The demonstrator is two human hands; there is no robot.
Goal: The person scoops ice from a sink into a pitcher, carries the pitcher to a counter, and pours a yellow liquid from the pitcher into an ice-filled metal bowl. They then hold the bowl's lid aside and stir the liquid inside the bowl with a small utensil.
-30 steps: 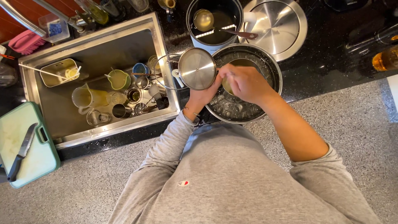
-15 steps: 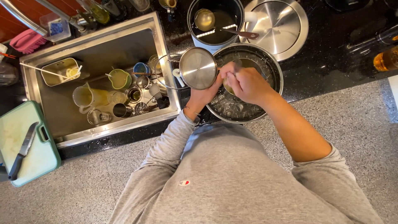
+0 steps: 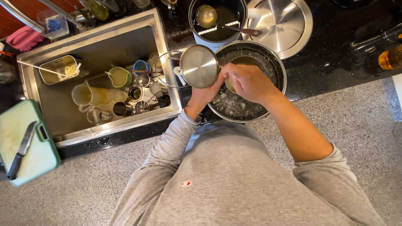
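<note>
My left hand (image 3: 204, 95) grips a small round steel cup (image 3: 199, 66) at the left rim of a large steel bowl (image 3: 278, 69). A wire ring sticks out from the cup toward the sink. My right hand (image 3: 248, 81) is closed over the bowl, right next to the left hand, with its fingers around a small yellowish object (image 3: 230, 86) that is mostly hidden. Wet, glassy pieces (image 3: 230, 106) lie in the bottom of the bowl. Both hands are touching or nearly touching.
A dark pot (image 3: 217, 21) with liquid and a ladle stands behind the bowl, beside a big steel lid (image 3: 289, 23). At the left, the steel sink (image 3: 54, 138) holds a jug, cups and glasses. A green cutting board (image 3: 39, 157) carries a knife (image 3: 21, 148). An amber bottle (image 3: 389, 57) lies far right.
My hands have stayed over the bowl. The right hand has closed in slightly on the left hand and the steel cup.
</note>
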